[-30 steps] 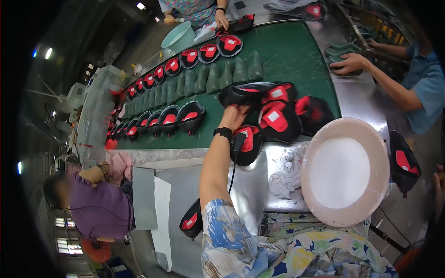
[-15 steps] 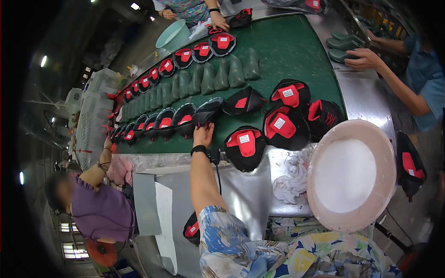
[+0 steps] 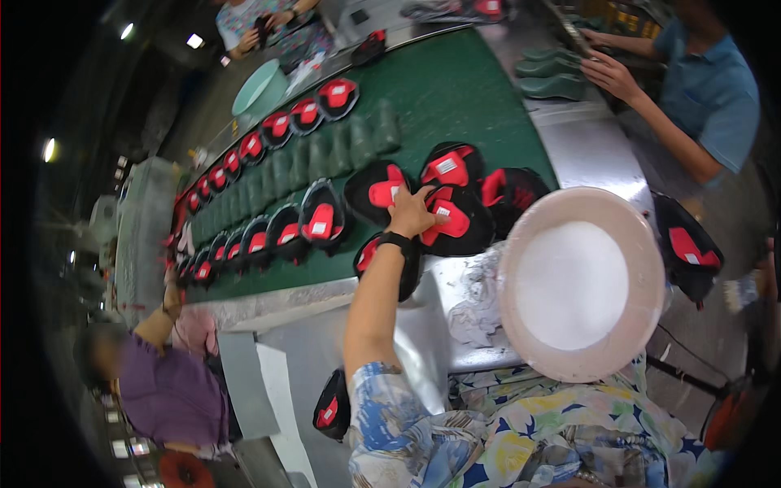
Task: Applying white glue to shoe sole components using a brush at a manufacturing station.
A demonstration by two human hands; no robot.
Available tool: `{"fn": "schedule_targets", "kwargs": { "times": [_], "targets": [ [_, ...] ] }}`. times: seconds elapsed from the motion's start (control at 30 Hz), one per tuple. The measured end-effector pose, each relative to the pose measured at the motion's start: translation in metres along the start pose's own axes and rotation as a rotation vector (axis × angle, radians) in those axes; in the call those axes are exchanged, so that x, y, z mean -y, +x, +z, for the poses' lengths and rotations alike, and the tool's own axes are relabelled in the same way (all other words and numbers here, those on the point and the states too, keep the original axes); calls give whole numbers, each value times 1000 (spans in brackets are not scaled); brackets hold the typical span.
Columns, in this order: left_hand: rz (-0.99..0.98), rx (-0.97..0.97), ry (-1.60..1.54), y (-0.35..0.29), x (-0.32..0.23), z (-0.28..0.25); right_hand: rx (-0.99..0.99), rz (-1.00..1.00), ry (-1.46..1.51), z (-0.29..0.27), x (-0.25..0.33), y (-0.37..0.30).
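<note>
My left hand (image 3: 413,213) reaches over a group of loose black shoe uppers with red linings. Its fingers are spread, touching the near upper (image 3: 468,236) and the one to its left (image 3: 370,195); no firm grip shows. Partly under my wrist lies another upper (image 3: 411,276). Farther back sits one more upper (image 3: 450,165), beside a laced black shoe (image 3: 521,191). To the left, the closest upper of a row (image 3: 322,218) stands with its red tongue facing me. My right hand is out of view.
Green shoe lasts (image 3: 342,146) line the green belt (image 3: 464,81), with another row of uppers (image 3: 305,114) behind. A pink basin (image 3: 521,325) holding white material stands near right, beside crumpled cloth (image 3: 476,313). Co-workers (image 3: 167,390) are at left, far side and right (image 3: 708,106).
My left hand has left the upper at the row's end, which now faces me upright, and moved right onto the loose uppers. The whole view has shifted.
</note>
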State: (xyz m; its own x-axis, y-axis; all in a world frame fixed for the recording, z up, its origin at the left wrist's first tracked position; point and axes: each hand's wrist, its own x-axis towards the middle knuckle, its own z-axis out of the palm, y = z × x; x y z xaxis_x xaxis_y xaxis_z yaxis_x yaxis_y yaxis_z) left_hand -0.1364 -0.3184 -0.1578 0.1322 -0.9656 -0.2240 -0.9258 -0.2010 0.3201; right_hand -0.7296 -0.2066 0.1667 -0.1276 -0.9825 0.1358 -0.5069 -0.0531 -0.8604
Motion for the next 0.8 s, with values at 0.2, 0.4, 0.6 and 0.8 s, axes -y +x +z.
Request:
{"fn": "schedule_targets", "kwargs": {
  "times": [0.2, 0.4, 0.6, 0.8],
  "targets": [
    [-70, -292, -388, -49, 41, -32, 309, 95, 171, 108, -11, -25],
    [69, -268, -510, -199, 6, -158, 541, 52, 370, 163, -43, -49],
    [-243, 441, -279, -384, 67, -171, 692, 9, 435, 195, -52, -37],
    [-246, -349, -304, -286, 108, -132, 638, 3, 377, 197, -61, -31]
  ]
}}
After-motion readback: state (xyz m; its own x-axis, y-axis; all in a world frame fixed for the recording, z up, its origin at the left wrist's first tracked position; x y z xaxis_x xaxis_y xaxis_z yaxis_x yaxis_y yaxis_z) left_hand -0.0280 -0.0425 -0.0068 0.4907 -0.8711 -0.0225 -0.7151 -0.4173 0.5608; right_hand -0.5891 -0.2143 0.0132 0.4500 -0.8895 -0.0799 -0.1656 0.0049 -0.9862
